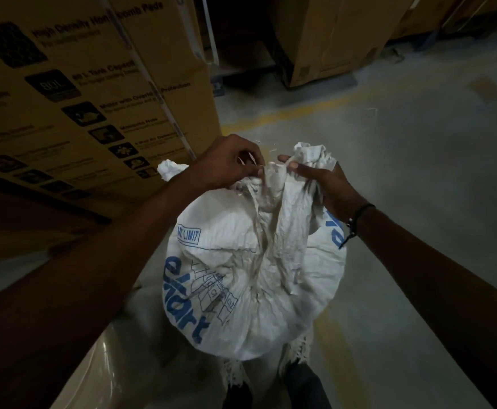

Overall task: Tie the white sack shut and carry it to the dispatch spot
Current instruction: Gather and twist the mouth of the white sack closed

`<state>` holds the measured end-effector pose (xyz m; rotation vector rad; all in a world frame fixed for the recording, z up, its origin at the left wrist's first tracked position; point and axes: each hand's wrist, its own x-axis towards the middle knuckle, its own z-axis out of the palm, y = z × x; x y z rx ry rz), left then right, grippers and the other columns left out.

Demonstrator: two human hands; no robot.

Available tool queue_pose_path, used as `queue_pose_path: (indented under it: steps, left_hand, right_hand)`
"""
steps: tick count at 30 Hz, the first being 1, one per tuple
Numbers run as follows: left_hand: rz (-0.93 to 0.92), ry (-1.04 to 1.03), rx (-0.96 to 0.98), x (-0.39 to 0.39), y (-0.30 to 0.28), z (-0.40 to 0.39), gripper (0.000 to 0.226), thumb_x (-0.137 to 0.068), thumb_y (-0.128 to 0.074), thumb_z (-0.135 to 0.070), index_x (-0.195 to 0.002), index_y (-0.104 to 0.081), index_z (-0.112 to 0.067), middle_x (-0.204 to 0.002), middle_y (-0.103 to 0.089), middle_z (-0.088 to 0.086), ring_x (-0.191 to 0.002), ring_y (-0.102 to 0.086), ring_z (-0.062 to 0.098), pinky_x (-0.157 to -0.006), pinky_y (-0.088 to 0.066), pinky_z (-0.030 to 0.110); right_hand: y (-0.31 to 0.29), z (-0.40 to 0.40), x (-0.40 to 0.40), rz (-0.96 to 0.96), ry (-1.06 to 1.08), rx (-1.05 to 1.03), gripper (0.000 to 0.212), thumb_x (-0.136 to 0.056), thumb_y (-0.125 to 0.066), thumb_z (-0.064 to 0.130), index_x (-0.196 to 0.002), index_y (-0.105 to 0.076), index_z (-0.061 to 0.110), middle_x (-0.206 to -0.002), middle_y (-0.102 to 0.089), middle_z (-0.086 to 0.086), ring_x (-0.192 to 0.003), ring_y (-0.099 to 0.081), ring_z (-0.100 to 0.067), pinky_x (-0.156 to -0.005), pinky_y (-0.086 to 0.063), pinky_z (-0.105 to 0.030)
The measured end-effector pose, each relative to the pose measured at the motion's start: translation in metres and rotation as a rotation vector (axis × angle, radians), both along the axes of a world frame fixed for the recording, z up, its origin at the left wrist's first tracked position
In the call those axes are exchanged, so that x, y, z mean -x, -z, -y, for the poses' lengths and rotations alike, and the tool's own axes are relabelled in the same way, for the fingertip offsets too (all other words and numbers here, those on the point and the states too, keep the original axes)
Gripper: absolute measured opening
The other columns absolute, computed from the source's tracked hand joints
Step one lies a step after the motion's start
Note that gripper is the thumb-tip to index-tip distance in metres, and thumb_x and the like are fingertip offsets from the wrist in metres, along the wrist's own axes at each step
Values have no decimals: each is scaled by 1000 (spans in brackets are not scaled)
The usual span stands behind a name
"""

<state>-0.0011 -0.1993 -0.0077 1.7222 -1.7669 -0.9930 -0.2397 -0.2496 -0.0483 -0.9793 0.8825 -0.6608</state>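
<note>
1. Head view: white sack, full and rounded, standing on the concrete floor directly ahead of the feet, beside a stack of printed cartons on the left.
2. Mouth of sack gathered into a twisted neck at the top, with loose corners of fabric standing out on either side.
3. Left hand: grip clenched on the gathered neck, fingertips pinching thin pale strands, apparently a tie string; detail too fine to confirm.
4. Right hand: grip grasping the bunched fabric on the opposite side of the neck, thumb over the top.
5. Step judged in hand: tying, knot not yet seen as finished; carrying not begun.
6. Next move judged to call for: neck held tight, strands drawn and knotted firmly, then a secure hold for the lift.
</note>
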Motion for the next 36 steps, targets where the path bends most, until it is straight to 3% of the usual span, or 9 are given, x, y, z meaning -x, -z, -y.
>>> queue_pose_path:
  steps: [3,7,12,15,20,23,26,33,36]
  left_hand:
    - [-174,-212,-91,5,3,3,21,-86,-82,-9,-103,-70,-7,-73,-77,9,-50,-63,15,-41,-48,24]
    - [-183,-234,-189,9,-3,12,17,-90,-71,-3,-106,-71,-7,-73,-73,5,-45,-60,8,-45,-45,22]
    - [-404,-194,-260,-17,-5,1,23,-96,-75,-14,-112,-59,-10,-113,-75,11,-101,-74,21,-79,-61,30]
    - [-267,-55,-252,-29,-4,-11,46,-87,-85,-27,-119,-57,-11,-127,-73,5,-118,-71,15,-102,-60,38]
    - [177,155,-190,-53,9,-36,86,-61,-101,-41,-129,-51,-24,-129,-62,-8,-116,-59,10,-91,-51,26]
    - [315,175,-104,-68,28,-49,55,-87,-84,-33,-134,-61,-15,-129,-69,6,-117,-63,24,-93,-46,29]
    - [254,51,36,-69,36,-48,33,-94,-63,-40,-112,-73,-14,-103,-77,7,-96,-71,27,-80,-52,38]
    - [16,-156,-42,-36,23,-19,15,-89,-75,-5,-103,-80,-4,-102,-80,10,-84,-71,14,-70,-49,13]
    - [-164,-263,-235,-39,20,-10,35,-75,-84,-20,-106,-68,-20,-110,-75,11,-103,-73,26,-88,-60,38]
  right_hand:
    - [0,-4,-15,-54,-113,83,43,-80,-86,3,-121,-73,3,-121,-79,-12,-113,-75,-24,-98,-61,-38]
    - [4,-11,-38,-147,-120,191,47,-71,-94,0,-114,-76,3,-116,-81,-11,-111,-77,-27,-101,-61,-44]
    - [9,-12,-44,-161,-93,170,42,-73,-91,-6,-112,-74,0,-116,-79,-17,-105,-76,-27,-96,-62,-44]
    - [10,-16,-51,-126,-116,128,42,-74,-86,-13,-112,-72,-4,-113,-76,-19,-102,-74,-27,-94,-62,-43]
    - [12,-16,-45,-79,-111,10,34,-80,-78,-17,-107,-69,2,-101,-78,-12,-91,-78,-22,-83,-64,-34]
    - [13,-12,-37,-57,-39,-32,31,-80,-76,-17,-98,-71,9,-97,-80,-8,-90,-79,-21,-81,-64,-33]
    - [14,-11,-42,-37,36,-53,38,-78,-80,-13,-112,-72,2,-117,-75,-25,-102,-77,-31,-87,-63,-40]
    - [13,-22,-76,-109,-196,68,58,-66,-92,-9,-118,-68,-9,-124,-74,-25,-116,-73,-38,-105,-58,-53]
    - [14,-23,-80,-154,-170,113,63,-62,-97,-4,-119,-70,-6,-122,-77,-21,-118,-73,-36,-106,-58,-52]
